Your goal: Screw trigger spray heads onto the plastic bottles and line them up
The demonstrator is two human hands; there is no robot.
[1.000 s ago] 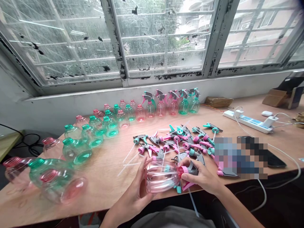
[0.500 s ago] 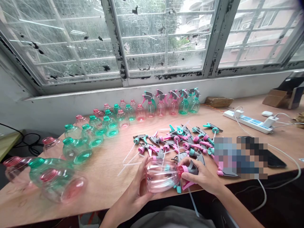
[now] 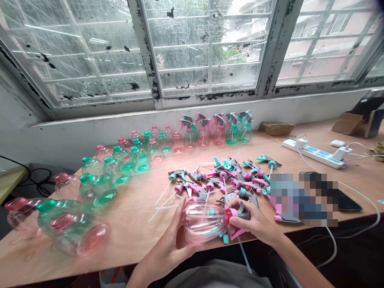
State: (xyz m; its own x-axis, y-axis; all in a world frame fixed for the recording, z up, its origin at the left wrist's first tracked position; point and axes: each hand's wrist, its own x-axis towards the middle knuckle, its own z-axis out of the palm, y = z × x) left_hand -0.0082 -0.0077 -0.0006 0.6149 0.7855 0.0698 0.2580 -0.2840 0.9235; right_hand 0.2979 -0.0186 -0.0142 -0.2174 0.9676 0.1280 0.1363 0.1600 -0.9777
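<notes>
A clear pink bottle point(image 3: 204, 224) lies sideways in the air near the table's front edge, its neck pointing right. My left hand point(image 3: 175, 236) is wrapped round its base end. At the neck, my right hand point(image 3: 250, 220) grips a grey and pink spray head point(image 3: 231, 214), whose pink collar meets the bottle's mouth. How far the collar is screwed on I cannot tell. Just beyond both hands lies a pile of loose spray heads point(image 3: 223, 176), pink, teal and grey, with thin clear tubes. One tube point(image 3: 245, 254) hangs past the table edge under my right hand.
Open pink and green bottles point(image 3: 97, 190) stand along the left side and back of the table point(image 3: 141, 224). Several bottles with spray heads point(image 3: 219, 132) stand by the window wall. To the right are a power strip point(image 3: 313, 153), a phone point(image 3: 348, 202), cables and a cardboard box point(image 3: 345, 123).
Almost nothing differs. My left hand's fingers and thumb have shifted slightly on the bottle, and the bottle seems turned a little. The right hand keeps its grip at the neck.
</notes>
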